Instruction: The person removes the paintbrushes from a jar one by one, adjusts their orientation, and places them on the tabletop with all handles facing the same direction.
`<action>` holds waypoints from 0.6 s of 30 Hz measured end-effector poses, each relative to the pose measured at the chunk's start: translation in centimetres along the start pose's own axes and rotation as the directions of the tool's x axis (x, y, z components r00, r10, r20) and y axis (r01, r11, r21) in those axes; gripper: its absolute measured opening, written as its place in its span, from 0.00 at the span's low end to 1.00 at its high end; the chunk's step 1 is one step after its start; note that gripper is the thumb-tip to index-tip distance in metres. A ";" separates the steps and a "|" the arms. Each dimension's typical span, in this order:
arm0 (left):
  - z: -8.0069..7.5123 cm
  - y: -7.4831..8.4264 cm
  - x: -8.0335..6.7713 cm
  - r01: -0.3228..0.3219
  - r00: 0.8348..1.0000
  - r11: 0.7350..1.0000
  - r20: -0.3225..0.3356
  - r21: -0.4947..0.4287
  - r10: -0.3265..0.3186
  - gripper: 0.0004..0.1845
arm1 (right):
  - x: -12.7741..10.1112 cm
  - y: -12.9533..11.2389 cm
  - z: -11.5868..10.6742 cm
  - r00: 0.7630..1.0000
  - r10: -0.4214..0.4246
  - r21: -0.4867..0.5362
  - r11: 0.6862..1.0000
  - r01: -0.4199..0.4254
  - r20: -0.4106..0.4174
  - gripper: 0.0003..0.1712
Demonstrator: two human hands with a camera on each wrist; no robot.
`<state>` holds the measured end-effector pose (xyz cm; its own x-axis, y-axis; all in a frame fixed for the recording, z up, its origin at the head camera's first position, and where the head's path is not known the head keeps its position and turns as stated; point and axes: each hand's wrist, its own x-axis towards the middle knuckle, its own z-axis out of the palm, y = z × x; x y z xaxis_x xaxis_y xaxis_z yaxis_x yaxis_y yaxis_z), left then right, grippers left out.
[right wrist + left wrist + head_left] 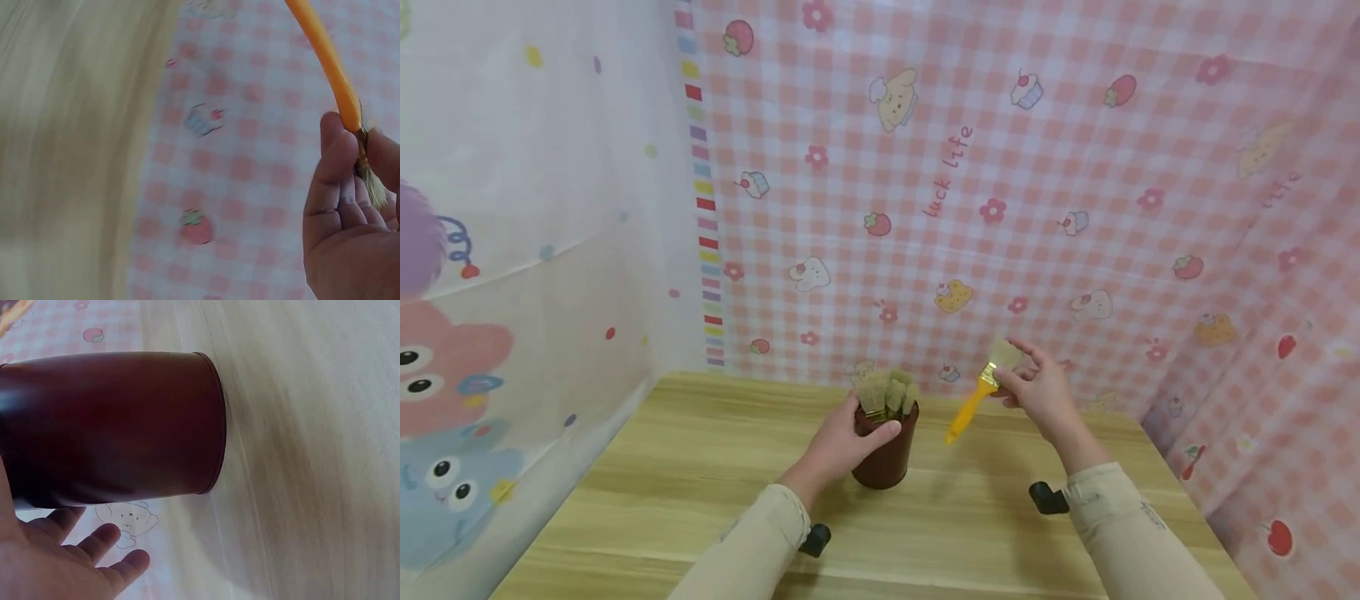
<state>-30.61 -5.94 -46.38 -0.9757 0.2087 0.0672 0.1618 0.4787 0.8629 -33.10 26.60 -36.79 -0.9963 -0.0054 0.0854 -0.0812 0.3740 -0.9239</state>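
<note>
A dark brown cup (883, 458) stands upright on the table, with several brushes (887, 393) in it, their pale bristles up. My left hand (848, 437) grips the cup near its rim, thumb across the front. In the left wrist view the cup's smooth side (119, 425) fills much of the picture, with some fingers showing along one side. To the right of the cup, my right hand (1037, 387) pinches a paintbrush (967, 414) by its metal band and bristles. Its yellow handle (328, 62) points down and left in the head view, above the tabletop.
The wood-grain table (700, 467) runs back to a pink checked cloth (925, 250). A white cartoon-print sheet (587, 250) hangs at the left. Black pieces (816, 540) show beside both wrists.
</note>
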 end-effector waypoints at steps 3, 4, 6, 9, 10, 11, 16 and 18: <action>0.0 -0.3 -0.1 0.012 1.000 1.000 -0.014 0.011 -0.011 0.56 | 0.6 1.8 0.4 0.997 0.067 -0.002 0.998 -0.067 0.040 0.43; 0.1 -0.4 -0.1 0.011 1.000 1.000 -0.018 0.013 -0.011 0.56 | 0.8 2.4 0.6 0.995 0.084 -0.003 0.996 -0.084 0.055 0.43; 0.3 -0.5 -0.1 0.011 1.000 1.000 -0.027 0.015 -0.011 0.55 | 1.0 3.8 1.1 0.990 0.112 -0.009 0.994 -0.112 0.090 0.44; 0.4 -0.7 -0.1 0.028 0.999 0.999 -0.041 0.016 -0.027 0.55 | 1.2 5.7 2.2 0.979 0.141 -0.025 0.990 -0.139 0.145 0.43; 0.5 -0.7 0.0 0.032 0.998 0.999 -0.046 0.018 -0.032 0.56 | 1.2 6.3 2.6 0.975 0.144 -0.034 0.989 -0.141 0.170 0.43; 0.5 -0.7 0.0 0.040 0.998 0.999 -0.049 0.019 -0.039 0.56 | 1.1 6.8 3.0 0.970 0.153 -0.036 0.988 -0.149 0.187 0.42; 0.6 -0.8 0.1 0.075 0.996 0.996 -0.053 0.044 -0.073 0.60 | 0.9 8.7 5.2 0.945 0.199 -0.011 0.979 -0.203 0.259 0.40; 0.6 -0.8 0.1 0.080 0.996 0.996 -0.054 0.048 -0.078 0.61 | 0.9 9.2 6.0 0.936 0.215 0.000 0.975 -0.224 0.279 0.40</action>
<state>-30.74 -5.79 -47.34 -0.9918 0.1246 0.0268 0.0899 0.5347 0.8402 -34.87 24.48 -47.49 -0.9574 -0.1835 -0.2229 0.1440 0.3657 -0.9195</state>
